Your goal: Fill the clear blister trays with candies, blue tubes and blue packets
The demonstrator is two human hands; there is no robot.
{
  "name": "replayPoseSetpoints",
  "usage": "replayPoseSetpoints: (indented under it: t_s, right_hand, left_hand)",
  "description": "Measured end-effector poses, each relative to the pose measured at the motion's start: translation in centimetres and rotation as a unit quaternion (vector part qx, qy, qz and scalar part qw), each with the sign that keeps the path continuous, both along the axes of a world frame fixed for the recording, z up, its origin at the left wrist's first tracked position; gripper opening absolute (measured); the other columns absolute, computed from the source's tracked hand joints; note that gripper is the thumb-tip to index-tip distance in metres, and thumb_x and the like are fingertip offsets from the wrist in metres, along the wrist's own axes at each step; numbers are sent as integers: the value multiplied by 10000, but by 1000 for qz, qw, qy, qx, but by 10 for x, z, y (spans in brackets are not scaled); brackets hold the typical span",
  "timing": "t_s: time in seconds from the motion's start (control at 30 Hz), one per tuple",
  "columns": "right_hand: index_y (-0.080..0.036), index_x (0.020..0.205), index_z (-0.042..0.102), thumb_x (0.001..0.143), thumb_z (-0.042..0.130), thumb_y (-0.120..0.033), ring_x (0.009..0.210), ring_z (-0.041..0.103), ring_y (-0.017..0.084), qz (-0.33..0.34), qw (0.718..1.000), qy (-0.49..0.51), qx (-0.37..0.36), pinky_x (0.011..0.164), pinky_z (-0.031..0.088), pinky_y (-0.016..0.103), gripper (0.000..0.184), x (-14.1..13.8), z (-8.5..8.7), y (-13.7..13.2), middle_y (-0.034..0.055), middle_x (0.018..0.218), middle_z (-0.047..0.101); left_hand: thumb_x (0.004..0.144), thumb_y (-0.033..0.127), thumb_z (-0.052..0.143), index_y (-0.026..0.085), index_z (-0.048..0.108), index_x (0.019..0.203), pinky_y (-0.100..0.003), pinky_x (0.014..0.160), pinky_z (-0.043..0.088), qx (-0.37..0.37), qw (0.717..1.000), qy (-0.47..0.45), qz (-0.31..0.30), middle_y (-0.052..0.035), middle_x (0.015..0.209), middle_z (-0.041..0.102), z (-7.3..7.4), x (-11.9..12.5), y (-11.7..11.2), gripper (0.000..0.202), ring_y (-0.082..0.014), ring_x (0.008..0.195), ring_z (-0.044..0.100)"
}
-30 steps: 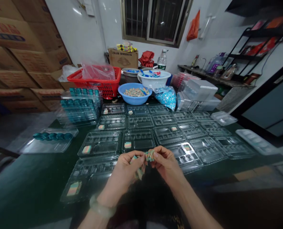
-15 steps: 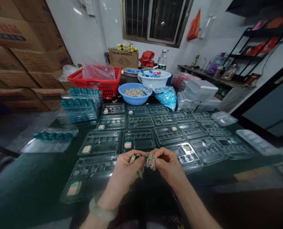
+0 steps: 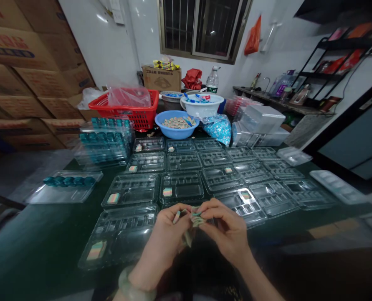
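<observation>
Both hands are up over the front of the counter, low center of the shot, working close together. The left hand (image 3: 162, 246), with a pale bangle (image 3: 132, 288) on the wrist, pinches a thin striped pastel piece (image 3: 176, 217) between thumb and fingers, and a pastel strip (image 3: 188, 239) dangles just below it. The right hand (image 3: 226, 230) is curled around a crumpled striped bit (image 3: 196, 219) right beside that, its fingers almost touching the left hand. Can't tell exactly what this stuff is, but it looks like layered candy from here.

Under and around the hands there's a grid of clear plastic compartment trays (image 3: 181, 187) on the dark green counter (image 3: 32, 234), and a few hold a single striped square (image 3: 92, 250), like this one at lower left. Up top center there's a blue bowl (image 3: 176, 134) heaped with pieces, with a white basin (image 3: 201, 112) behind it, a red basket (image 3: 142, 121) to its left and a bag of blue-wrapped pieces (image 3: 218, 129) to its right. Cardboard cartons (image 3: 26, 54) are stacked high at the upper left.
</observation>
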State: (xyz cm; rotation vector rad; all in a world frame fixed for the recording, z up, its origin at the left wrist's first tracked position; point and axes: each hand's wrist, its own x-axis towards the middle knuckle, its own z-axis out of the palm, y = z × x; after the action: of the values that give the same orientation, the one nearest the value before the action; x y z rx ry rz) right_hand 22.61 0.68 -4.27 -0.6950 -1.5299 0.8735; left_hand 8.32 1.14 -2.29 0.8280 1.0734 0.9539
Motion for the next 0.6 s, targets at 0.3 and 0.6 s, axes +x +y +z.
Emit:
replayPoseSetpoints:
  t_s: [0.3,0.6]
  right_hand:
    - [-202,827,618,751,611,-130,741,568,144,-101,991,-88,13,677,450,278,104,17,3,6,18,812,614]
    - [-105,727,619,571,733,-345,589,579,157,-286,939,-53,-184,544,446,257,308,150,-15,158,43,635,635]
  left_hand:
    - [689,284,625,154,607,769,-144,375,290,-12,1000,-8,15,31,523,525,-7,1,3,153,-59,420,443]
    - [612,362,692,157,635,786,-146,340,284,-58,995,11,78,17,525,554,5,-12,14,275,-71,403,452]
